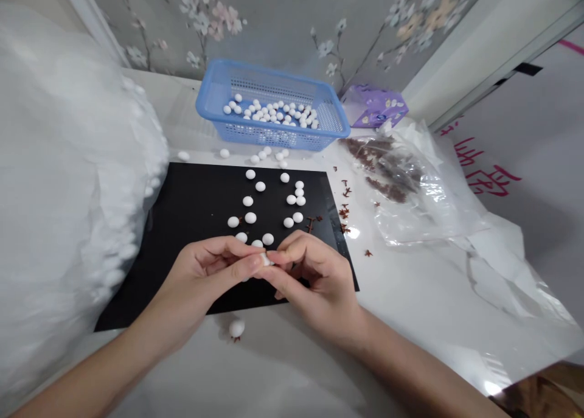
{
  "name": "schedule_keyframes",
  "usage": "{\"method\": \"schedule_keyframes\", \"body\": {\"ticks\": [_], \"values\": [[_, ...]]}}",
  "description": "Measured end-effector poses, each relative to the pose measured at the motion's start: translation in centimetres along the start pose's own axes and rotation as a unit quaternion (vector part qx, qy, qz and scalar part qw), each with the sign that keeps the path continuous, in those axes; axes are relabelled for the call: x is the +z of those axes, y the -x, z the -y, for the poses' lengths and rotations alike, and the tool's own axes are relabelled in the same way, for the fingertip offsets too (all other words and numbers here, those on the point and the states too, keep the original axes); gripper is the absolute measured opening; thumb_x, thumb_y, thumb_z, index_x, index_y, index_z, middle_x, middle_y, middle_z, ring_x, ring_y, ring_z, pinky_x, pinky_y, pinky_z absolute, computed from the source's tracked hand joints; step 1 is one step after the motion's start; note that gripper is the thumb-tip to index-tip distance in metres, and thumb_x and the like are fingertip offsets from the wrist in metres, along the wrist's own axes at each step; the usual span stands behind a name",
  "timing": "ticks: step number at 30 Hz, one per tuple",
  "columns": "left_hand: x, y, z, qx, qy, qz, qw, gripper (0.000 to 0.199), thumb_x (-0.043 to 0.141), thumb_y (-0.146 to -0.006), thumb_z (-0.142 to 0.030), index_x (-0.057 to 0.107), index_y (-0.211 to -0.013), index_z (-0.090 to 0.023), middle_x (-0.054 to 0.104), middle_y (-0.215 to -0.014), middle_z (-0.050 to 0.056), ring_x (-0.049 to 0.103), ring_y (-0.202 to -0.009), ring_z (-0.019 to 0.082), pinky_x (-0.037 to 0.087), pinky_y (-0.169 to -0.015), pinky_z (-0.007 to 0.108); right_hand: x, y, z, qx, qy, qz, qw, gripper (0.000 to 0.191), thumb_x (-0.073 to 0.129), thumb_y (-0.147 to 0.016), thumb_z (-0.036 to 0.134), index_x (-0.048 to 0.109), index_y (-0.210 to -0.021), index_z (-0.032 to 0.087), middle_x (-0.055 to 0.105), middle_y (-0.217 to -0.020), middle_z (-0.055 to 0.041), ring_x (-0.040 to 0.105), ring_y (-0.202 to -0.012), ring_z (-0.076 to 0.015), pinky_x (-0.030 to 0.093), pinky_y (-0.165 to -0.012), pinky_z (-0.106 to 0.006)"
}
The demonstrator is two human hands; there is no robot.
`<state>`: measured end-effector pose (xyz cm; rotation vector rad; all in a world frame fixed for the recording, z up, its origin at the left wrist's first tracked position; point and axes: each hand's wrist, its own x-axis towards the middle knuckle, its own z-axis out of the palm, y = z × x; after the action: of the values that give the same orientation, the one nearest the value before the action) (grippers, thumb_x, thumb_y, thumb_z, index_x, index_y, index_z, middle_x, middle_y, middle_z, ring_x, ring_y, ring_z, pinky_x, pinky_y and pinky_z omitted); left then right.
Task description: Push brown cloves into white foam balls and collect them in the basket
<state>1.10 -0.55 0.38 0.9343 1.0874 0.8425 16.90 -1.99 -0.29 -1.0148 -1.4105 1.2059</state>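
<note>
Above the black mat (191,211), my left hand (205,278) pinches a small white egg-shaped ball (266,260) between thumb and fingertips. My right hand (314,278) is closed too, its thumb and index finger pressed together at the right side of that ball; anything small between them is hidden. More white balls lie on the mat just beyond my fingers, such as one ball (267,239). Near me, off the mat's front edge, stands a white ball (236,328) with small brown feet under it.
A blue basket (274,139) with many white balls stands at the back. A large bag (77,162) of white balls fills the left. On the right are small brown pieces (344,211), a clear bag (410,217) of brown pieces and a purple tissue pack (374,106).
</note>
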Motion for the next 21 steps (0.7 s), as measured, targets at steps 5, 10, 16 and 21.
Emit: {"method": "schedule_keyframes", "body": {"ticks": [5,10,16,21], "values": [[-0.1,-0.2,0.0,0.013,-0.005,0.026,1.0,0.005,0.069,-0.072,-0.026,0.071,-0.069,-0.022,0.072,-0.073,0.0,0.066,-0.072,0.013,0.052,-0.07,0.021,-0.6,0.0,-0.1,0.013,-0.012,0.022,1.0,0.009,0.066,-0.075,0.022,0.058,-0.076,0.019,0.053,-0.072,0.0011,0.051,-0.054,-0.0066,0.046,-0.044,-0.02],[-0.7,-0.2,0.3,0.017,-0.053,0.036,0.998,0.003,0.069,-0.072,-0.024,0.071,-0.072,-0.024,0.073,-0.075,-0.001,0.067,-0.074,0.012,0.052,-0.068,0.019,-1.1,0.0,-0.3,0.024,-0.019,0.057,0.998,0.009,0.066,-0.075,0.02,0.058,-0.075,0.019,0.051,-0.073,0.002,0.05,-0.057,-0.0067,0.044,-0.045,-0.02],[-0.6,-0.3,0.2,0.02,-0.052,0.037,0.998,0.002,0.069,-0.072,-0.026,0.071,-0.07,-0.025,0.073,-0.075,-0.003,0.066,-0.074,0.011,0.051,-0.068,0.016,-1.3,0.0,0.0,-0.003,0.018,0.074,0.997,0.008,0.063,-0.078,0.019,0.057,-0.082,0.019,0.049,-0.071,0.0025,0.047,-0.057,-0.0061,0.042,-0.048,-0.019],[-0.4,-0.5,-0.4,0.036,-0.08,-0.008,0.996,0.008,0.075,-0.065,-0.025,0.069,-0.069,-0.022,0.07,-0.071,-0.002,0.064,-0.068,0.011,0.051,-0.063,0.016,-3.5,-1.3,1.7,-0.015,0.135,0.139,0.981,0.018,0.059,-0.082,0.025,0.057,-0.098,0.019,0.054,-0.075,0.0009,0.048,-0.057,-0.0062,0.042,-0.048,-0.018]]}}
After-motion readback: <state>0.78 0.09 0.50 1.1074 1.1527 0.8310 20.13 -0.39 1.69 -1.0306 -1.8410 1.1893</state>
